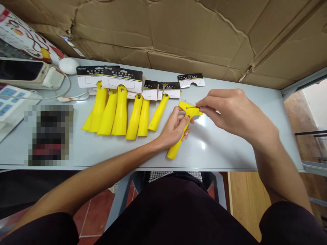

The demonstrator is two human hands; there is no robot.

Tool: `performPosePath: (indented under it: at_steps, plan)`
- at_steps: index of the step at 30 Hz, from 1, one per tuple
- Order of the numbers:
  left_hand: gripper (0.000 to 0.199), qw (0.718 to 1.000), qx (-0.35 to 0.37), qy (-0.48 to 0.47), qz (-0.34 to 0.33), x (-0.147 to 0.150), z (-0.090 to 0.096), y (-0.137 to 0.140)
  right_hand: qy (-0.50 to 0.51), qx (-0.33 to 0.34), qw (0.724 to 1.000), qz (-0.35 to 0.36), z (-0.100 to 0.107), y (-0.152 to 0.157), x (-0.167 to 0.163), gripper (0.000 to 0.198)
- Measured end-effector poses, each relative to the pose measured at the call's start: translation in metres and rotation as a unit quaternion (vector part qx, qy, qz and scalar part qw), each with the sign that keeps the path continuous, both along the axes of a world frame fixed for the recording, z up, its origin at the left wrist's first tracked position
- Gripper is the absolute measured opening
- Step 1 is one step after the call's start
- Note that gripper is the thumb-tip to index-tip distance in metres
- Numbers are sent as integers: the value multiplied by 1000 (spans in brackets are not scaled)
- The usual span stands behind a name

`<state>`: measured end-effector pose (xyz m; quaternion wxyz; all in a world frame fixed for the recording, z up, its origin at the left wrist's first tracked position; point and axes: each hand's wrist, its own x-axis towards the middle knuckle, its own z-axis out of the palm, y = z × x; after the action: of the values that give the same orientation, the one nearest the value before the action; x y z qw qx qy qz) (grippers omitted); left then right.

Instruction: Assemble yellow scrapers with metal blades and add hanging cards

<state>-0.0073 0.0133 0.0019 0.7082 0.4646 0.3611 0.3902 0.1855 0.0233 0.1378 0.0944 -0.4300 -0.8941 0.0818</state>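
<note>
My left hand [176,127] is wrapped round the neck of a yellow scraper [175,149], whose wide head points away from me and whose handle angles down toward the table's front edge. Two small screws show on the head. Above it, my right hand [227,110] pinches a thin metal rod-like tool [191,107], possibly a hex key or small screwdriver. Its tip meets the head at the left screw; the end in my fingers is mostly hidden. A row of yellow scraper handles [121,114] with black-and-white cards [124,81] lies left of my hands.
One loose card [191,80] lies behind the scraper. Cardboard [178,37] walls off the back of the table [224,153]. At left are a power strip [10,98], a white device [28,73], a white mouse-like object [68,65], cables and a blurred-out dark item [49,134].
</note>
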Motion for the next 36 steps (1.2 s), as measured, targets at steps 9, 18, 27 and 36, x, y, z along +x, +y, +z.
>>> performPosePath:
  at_steps: [9, 18, 27, 36]
  plan:
    - [17, 1000, -1, 8, 16, 1, 1, 0, 0, -29, 998, -64, 0, 1, -3, 22]
    - [19, 1000, 1, 9, 14, 1, 1, 0, 132, 4, 984, -118, -19, -5, 6, 21]
    - [13, 999, -21, 22, 42, 3, 5, -1, 47, 16, 993, -110, -20, -9, 1, 27]
    - [18, 999, -9, 8, 42, 2, 3, -1, 8, 12, 995, -98, -6, -10, 0, 22]
